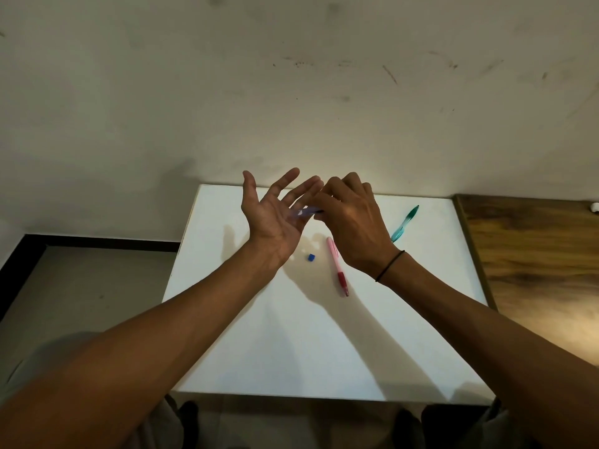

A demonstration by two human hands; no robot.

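Right hand (353,225) pinches the blue pen (305,213) by one end, fingers curled. Its long axis runs sideways across the left hand (275,222), spread palm-up just beneath (holding nothing), above the white table (291,345).

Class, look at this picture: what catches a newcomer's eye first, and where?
Above the white table, the right hand pinches a blurred translucent blue pen over the open left hand. Beneath them lie a pink-and-red pen and a small blue block.
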